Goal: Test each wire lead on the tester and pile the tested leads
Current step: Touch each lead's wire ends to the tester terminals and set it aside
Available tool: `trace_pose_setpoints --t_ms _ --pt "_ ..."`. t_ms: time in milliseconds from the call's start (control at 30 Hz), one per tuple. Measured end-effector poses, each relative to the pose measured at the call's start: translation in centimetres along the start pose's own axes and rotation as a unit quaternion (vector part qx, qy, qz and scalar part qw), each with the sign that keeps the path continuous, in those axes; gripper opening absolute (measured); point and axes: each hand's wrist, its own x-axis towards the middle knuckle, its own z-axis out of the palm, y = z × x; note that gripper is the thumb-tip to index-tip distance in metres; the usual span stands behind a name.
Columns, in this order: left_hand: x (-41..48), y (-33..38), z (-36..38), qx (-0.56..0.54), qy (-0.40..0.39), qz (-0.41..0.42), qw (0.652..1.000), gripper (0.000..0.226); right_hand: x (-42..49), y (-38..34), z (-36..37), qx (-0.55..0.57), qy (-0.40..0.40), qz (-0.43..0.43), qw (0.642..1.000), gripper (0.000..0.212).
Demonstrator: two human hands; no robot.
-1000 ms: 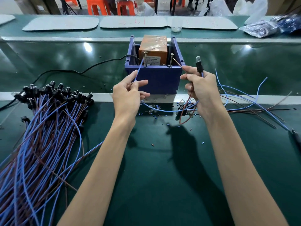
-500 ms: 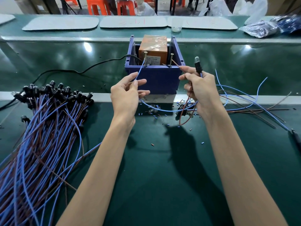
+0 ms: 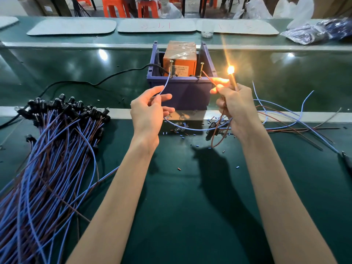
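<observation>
The tester is an orange box (image 3: 180, 58) inside a blue bin (image 3: 181, 90), with two upright metal pins at its front. My left hand (image 3: 149, 111) pinches the lead's blue wire (image 3: 164, 85), whose tip touches the left pin (image 3: 171, 68). My right hand (image 3: 238, 109) grips the lead's lamp socket and brown wire (image 3: 208, 78), whose end reaches the right pin (image 3: 201, 70). The bulb (image 3: 230, 69) above my right hand glows bright orange. A large pile of blue and brown leads (image 3: 49, 159) with black sockets lies at the left.
Loose blue and brown leads (image 3: 285, 119) spread on the green mat at the right. Small wire offcuts and a few bulbs (image 3: 180, 126) lie in front of the bin. A black cable (image 3: 95, 83) runs left from the tester. Plastic bags (image 3: 314, 31) sit far right.
The bulb on the lead in my right hand has lit up; it was dark in both earlier frames. Both hands have stayed almost in place at the pins.
</observation>
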Motion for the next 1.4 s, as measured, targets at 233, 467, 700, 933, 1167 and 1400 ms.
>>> trace_pose_setpoints --t_ms 233,467,700,933,1167,1400 --pt "-0.1 0.1 0.0 0.004 0.003 -0.002 1.000 0.030 -0.2 -0.2 -0.1 -0.016 -0.003 0.008 1.000 0.020" --pt "-0.2 0.3 -0.1 0.007 0.005 -0.002 1.000 0.030 -0.4 -0.3 -0.1 -0.025 -0.001 0.012 1.000 0.018" --pt "-0.3 0.3 0.0 0.015 0.004 -0.002 1.000 0.030 -0.5 -0.4 -0.2 -0.025 -0.006 0.015 1.000 0.018" --pt "-0.4 0.5 0.0 0.018 -0.015 -0.011 1.000 0.028 -0.4 -0.5 -0.3 -0.096 -0.002 0.004 0.995 0.018" --pt "0.6 0.6 -2.2 0.247 -0.233 -0.003 0.941 0.028 -0.9 -2.2 -1.6 -0.389 0.015 -0.023 0.921 0.051" --pt "2.5 1.3 -7.8 0.559 -0.286 -0.062 0.776 0.024 -1.6 -3.8 -2.2 -0.170 0.002 -0.021 0.985 0.028"
